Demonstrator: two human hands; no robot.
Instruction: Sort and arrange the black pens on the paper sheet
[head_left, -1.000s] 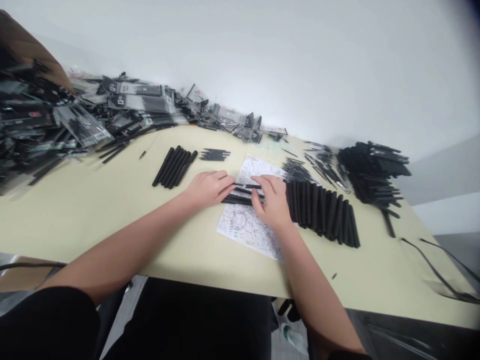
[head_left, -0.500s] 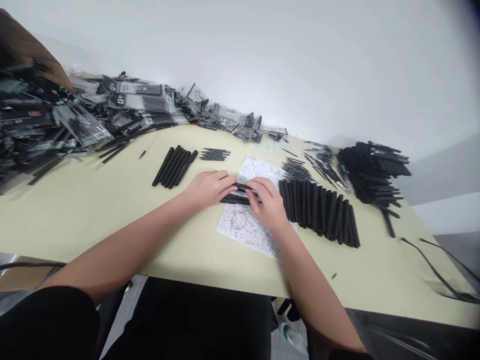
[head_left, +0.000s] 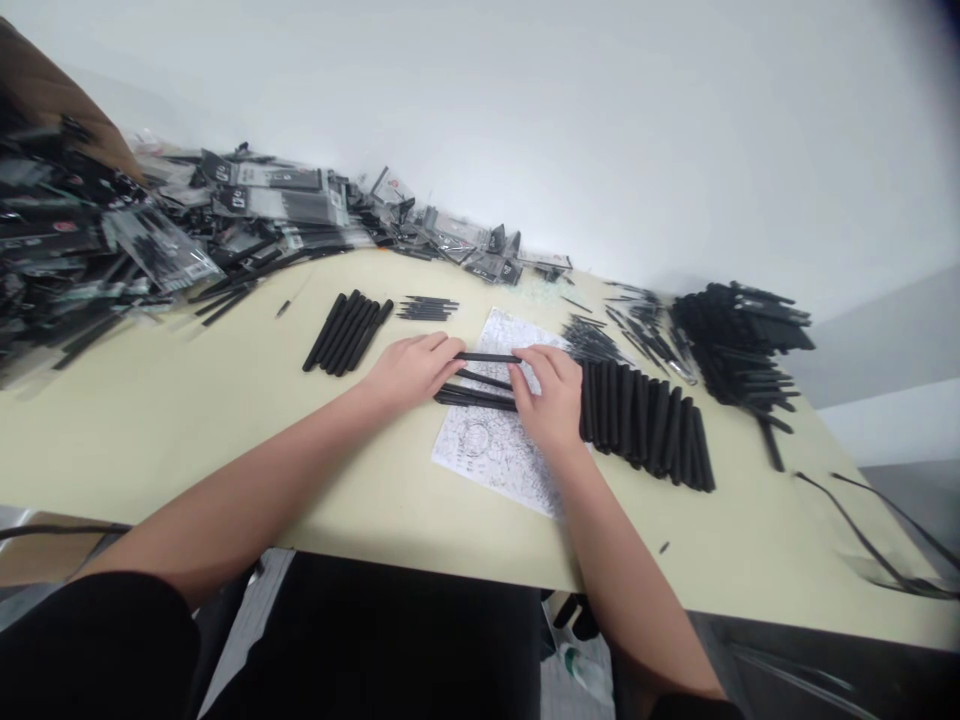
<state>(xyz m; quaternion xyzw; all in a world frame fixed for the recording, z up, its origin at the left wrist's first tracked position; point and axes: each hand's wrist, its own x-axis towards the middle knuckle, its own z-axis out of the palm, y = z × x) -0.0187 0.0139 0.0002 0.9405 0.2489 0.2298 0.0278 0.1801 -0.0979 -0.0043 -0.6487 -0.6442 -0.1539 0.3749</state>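
Observation:
My left hand [head_left: 409, 370] and my right hand [head_left: 551, 395] rest on a printed white sheet [head_left: 491, 445] at the table's middle. Between them they hold a thin black rod [head_left: 486, 357] by its two ends, fingers pinched. Under it, a few more thin black rods [head_left: 474, 396] lie on the sheet. A row of thick black tubes [head_left: 645, 420] lies just right of my right hand. A smaller row of thick black tubes [head_left: 346, 332] lies left of my left hand, with a small bunch of thin rods [head_left: 426, 309] behind it.
A heap of bagged black items [head_left: 150, 240] covers the table's far left. A big pile of black tubes [head_left: 739, 345] sits at the far right, with loose thin rods [head_left: 600, 340] beside it. The pale table [head_left: 187, 430] has its front edge near my lap.
One thin rod has been lifted from the bunch on the sheet and moved slightly away from me, now held between both hands' fingertips. My right hand shifted a little right.

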